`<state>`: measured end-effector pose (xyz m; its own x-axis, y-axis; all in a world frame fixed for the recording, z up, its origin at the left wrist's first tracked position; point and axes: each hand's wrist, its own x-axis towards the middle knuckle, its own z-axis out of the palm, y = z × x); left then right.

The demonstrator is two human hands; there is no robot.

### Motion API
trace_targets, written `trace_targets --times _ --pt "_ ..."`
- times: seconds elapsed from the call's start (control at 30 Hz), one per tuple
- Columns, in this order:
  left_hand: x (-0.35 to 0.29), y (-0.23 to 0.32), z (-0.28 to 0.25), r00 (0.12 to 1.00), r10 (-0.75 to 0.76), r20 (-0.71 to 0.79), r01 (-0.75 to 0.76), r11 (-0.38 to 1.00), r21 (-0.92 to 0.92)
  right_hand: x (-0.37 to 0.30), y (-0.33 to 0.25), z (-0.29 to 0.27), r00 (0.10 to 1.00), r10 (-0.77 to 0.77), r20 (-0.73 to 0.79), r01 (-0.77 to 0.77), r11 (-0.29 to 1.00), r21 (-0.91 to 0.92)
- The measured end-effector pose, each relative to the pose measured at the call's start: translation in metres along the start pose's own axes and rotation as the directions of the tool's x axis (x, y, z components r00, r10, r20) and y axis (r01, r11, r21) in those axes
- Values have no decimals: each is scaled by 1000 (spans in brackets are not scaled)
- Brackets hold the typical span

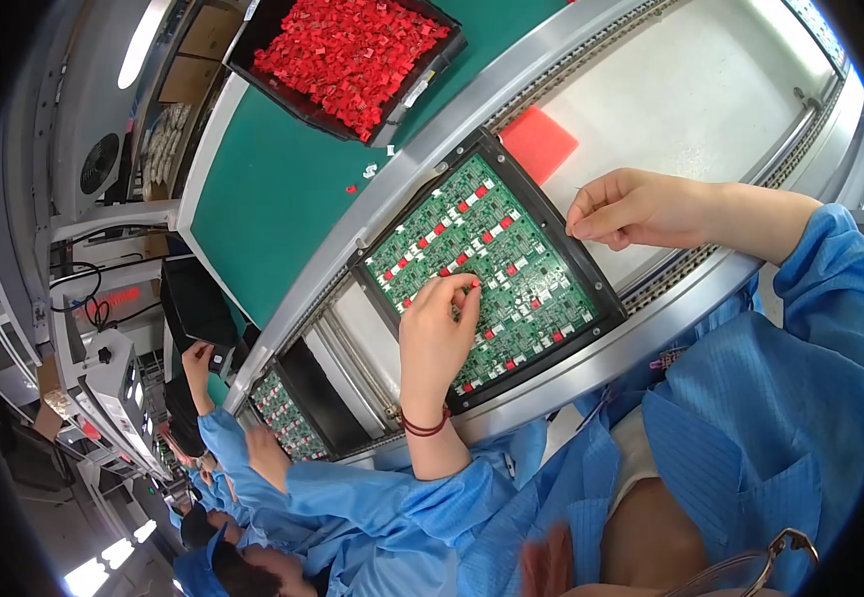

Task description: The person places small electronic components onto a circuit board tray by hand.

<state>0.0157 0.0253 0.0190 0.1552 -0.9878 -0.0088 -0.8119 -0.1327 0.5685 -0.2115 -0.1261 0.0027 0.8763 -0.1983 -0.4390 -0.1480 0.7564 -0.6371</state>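
A green circuit board panel (512, 249) studded with small red parts lies in a black tray (606, 308) on the conveyor. My left hand (437, 328) rests on the middle of the panel, its fingertips pinched on a small red component (472, 287) touching the board. My right hand (631, 207) hovers at the tray's right edge, fingers curled together around something small; a thin wire lead seems to stick out at the thumb, too small to identify.
A black bin (432, 70) full of red components sits on the green mat (273, 199) at the top. A red card (540, 144) lies on the belt. To the left, another person's hands (198, 363) work at a second green board (283, 413).
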Motion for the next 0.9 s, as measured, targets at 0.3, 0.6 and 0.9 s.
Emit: trace_targets --times 0.3,0.6,0.9 --pt "-10 15 -2 990 135 -44 -128 982 140 -3 0 6 994 -98 -47 90 985 -146" --pt "-16 17 -1 995 90 -39 -86 993 84 -4 3 11 999 -32 -20 32 999 -37" --pt "-15 7 1 989 147 -32 -145 987 74 2 1 13 998 -39 -40 38 999 -30"
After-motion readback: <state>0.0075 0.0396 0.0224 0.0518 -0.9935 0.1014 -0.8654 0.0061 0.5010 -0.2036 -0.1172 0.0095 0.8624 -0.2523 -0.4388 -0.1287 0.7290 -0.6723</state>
